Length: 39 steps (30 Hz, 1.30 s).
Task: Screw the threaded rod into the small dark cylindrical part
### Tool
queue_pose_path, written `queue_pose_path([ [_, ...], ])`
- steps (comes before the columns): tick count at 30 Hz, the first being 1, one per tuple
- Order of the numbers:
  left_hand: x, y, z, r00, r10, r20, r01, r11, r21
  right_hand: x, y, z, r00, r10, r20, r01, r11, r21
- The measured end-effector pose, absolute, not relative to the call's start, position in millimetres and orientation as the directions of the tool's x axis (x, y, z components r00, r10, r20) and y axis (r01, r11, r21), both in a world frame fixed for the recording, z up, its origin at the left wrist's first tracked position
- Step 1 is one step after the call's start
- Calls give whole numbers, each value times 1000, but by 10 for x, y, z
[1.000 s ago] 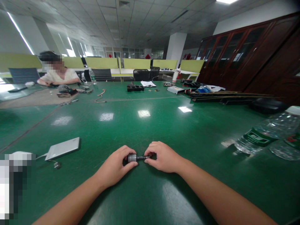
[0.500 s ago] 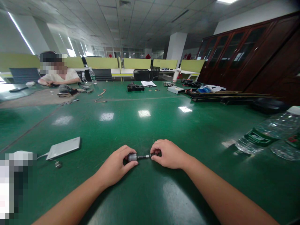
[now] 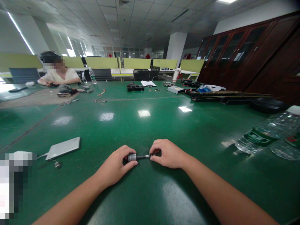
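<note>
My left hand [image 3: 117, 164] pinches a grey metal cylinder [image 3: 132, 157] between thumb and fingers, low over the green table [image 3: 145, 131]. From the cylinder a thin dark shaft [image 3: 141, 157] with a bright tip points right. My right hand [image 3: 165, 154] is closed on a small dark coiled piece [image 3: 153, 154], like a spring, at the end of the shaft. The coil's left end is at the shaft's bright tip; whether one sits over the other is too small to tell. My right fingers partly hide the coil.
A silver flat box [image 3: 64, 148] with a cable and a small metal part [image 3: 57, 164] lie at left. Large water bottles [image 3: 260, 136] stand at right. Trays, strips and tools [image 3: 136, 87] lie along the far side. A person [image 3: 58, 75] sits at the far left.
My right hand has shifted very slightly left with the coiled piece. My left hand and the cylinder look almost unmoved. The seated person's head has turned a little.
</note>
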<state>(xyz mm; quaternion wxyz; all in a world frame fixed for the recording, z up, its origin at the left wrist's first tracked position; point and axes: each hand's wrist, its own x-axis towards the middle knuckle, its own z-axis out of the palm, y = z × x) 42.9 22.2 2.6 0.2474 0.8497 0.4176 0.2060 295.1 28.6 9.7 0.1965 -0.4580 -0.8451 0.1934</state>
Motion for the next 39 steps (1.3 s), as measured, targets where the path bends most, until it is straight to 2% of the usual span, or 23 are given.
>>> queue_pose_path([
  [5,434,222,33,566,810,153,604,-534,591,2903,290,58,-533,831,161,674,532,-513],
  [11,418,231,6,592,789,164,574,-556,601,2659,251,-44,-551,801,236,599,576,-556],
  [20,428,239,40,603,780,164,556,-559,615,2608,226,-60,-574,767,286,576,627,-525],
  [39,444,239,41,599,789,140,603,-558,570,2617,215,-51,-602,750,275,585,648,-488],
])
